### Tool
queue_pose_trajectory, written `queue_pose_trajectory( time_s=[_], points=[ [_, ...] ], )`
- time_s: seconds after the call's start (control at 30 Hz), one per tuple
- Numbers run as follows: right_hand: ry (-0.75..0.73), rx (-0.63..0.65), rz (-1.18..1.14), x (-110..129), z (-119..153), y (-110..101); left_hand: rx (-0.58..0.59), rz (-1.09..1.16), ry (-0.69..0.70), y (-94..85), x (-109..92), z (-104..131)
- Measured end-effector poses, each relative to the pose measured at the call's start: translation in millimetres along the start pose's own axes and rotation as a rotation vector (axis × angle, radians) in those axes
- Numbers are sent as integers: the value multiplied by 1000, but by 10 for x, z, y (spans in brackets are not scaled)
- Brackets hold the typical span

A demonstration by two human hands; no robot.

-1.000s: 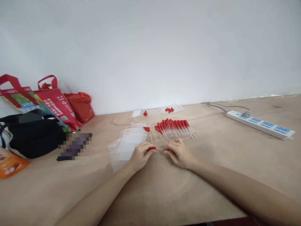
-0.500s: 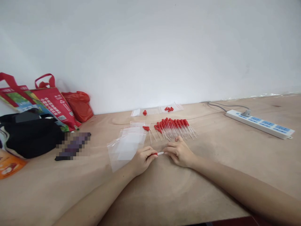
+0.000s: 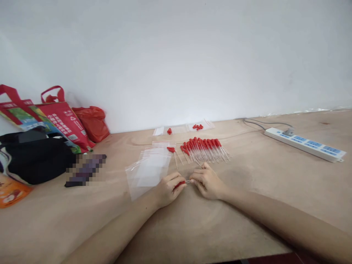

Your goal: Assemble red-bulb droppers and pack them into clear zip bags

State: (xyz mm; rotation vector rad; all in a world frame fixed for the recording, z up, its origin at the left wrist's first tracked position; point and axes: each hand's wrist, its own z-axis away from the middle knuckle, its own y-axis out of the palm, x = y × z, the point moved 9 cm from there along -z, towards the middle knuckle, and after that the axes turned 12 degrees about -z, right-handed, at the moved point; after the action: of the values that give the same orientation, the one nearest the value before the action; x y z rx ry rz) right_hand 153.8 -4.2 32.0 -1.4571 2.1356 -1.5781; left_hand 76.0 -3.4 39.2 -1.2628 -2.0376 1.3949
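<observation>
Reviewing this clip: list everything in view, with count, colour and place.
Held piece: at least one, red and pale, between both hands
Red-ended sticks: many, red and pale, mid-table
Small red pieces: several, red, on clear plastic, back
Zip bags: several, clear, left of the sticks
Power strip: one, white and blue, right
Plug: one, grey, on the strip
Shopping bags: apparently two, red and multicoloured, back left
Plastic bag: one, red, beside them
Black bag: one, black, left
Packet: one, orange, left edge
Pixelated item: one, dark, left
Table: one, light brown, beneath
Wall: one, whitish, behind
Left hand: one, bare, at the piece's red end
Right hand: one, bare, at its pale end
</observation>
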Motion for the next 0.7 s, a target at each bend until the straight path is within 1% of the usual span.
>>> queue_pose_trajectory(
  time_s=[0.2,0.37,0.43,0.53,0.6,0.7],
  points=[
    [34,11,-20,-9,-27,15,16,-36,6,2,36,-26],
    [97,25,88,25,-98,-67,-21,-115,-13,-160,172,-56],
    [176,13,106,-42,-163,-117,-34,-199,-89,-230,308,-40],
    [396,-62,57,-312,-304,-199,-36,-374,-308,-297,607,48],
    [529,-136,26,-509,-419,-224,13,-443,-428,-260,777,128],
    [643,-244,96,-711,-602,-210,131,-457,-486,-110,909,208]
  ],
)
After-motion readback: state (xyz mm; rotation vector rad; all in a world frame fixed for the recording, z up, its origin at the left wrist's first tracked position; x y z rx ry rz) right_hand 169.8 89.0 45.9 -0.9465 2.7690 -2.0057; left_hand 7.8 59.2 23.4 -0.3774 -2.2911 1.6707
